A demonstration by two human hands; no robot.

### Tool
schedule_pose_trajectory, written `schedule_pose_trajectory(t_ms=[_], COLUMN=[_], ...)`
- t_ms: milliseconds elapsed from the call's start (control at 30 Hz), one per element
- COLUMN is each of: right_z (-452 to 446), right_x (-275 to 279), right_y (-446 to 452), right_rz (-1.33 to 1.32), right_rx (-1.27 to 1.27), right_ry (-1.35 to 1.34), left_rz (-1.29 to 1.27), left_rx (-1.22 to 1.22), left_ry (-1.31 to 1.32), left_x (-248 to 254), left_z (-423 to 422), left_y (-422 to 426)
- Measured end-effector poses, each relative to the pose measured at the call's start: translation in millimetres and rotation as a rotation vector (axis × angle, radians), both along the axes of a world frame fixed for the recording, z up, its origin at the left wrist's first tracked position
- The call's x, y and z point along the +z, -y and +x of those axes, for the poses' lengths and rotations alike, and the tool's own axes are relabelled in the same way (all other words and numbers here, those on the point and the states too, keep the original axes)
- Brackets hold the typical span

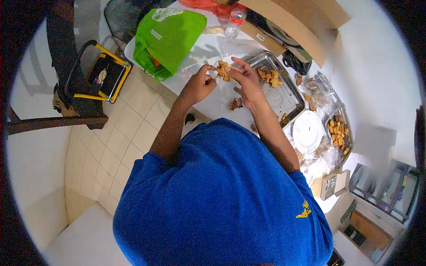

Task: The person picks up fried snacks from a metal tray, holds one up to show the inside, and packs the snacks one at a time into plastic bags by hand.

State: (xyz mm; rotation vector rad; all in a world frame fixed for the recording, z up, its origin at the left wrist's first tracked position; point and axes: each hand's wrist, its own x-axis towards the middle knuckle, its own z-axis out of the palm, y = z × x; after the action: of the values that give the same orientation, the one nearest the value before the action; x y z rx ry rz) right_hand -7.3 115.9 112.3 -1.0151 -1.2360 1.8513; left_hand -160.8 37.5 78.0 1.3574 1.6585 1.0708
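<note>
Above the near side of the white table, I have a knobbly golden-brown baked piece [223, 71] between my hands. My right hand [249, 84] pinches it from the right, with some fingers stretched out past it. On the other side, my left hand [200, 86] has curled fingers, their tips at the piece's left edge. A darker brown lump [235, 103] lies on the table below my hands. Right beside my right hand is a rectangular metal tray [284, 99] holding a cluster of similar golden-brown pieces [270, 77].
A green bag [171, 37] stands at the table's left, near a plastic bottle [234, 24]. To the right are a white plate [307, 132], a second tray [348, 133] of small golden pieces, and clear plastic bags [317, 91]. A cardboard box [293, 22] rises behind.
</note>
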Motion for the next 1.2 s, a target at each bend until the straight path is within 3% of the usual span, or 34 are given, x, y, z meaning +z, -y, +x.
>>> schedule_pose_trajectory(t_ms=[67,267,500,733,867,967,1200], right_z=[-1.7,-3.0,-7.1,7.6,23.1,22.8,21.3], right_x=[-10.7,-34.5,-22.4,-21.0,-25.0,-6.0,-0.2], right_y=[3.4,-1.9,3.9,3.5,6.6,12.7,10.0], right_rz=[0.035,0.458,0.616,0.652,1.098,1.053,1.098], right_rx=[-0.001,0.025,0.016,0.067,0.482,0.675,0.648], right_ry=[-0.02,0.258,0.559,0.557,0.429,0.489,0.511], left_rz=[-0.019,0.045,0.118,0.036,-0.089,-0.156,-0.176], left_rx=[0.001,0.012,-0.046,0.095,0.118,0.051,-0.021], left_ry=[0.045,0.007,0.037,0.124,0.269,0.301,0.308], left_x=[5.3,8.5,15.6,1.3,-2.8,3.2,16.2], left_z=[4.3,8.1,10.0,-1.8,-11.6,-11.0,-14.0], left_y=[2.5,7.6,13.4,11.0,15.6,16.2,14.7])
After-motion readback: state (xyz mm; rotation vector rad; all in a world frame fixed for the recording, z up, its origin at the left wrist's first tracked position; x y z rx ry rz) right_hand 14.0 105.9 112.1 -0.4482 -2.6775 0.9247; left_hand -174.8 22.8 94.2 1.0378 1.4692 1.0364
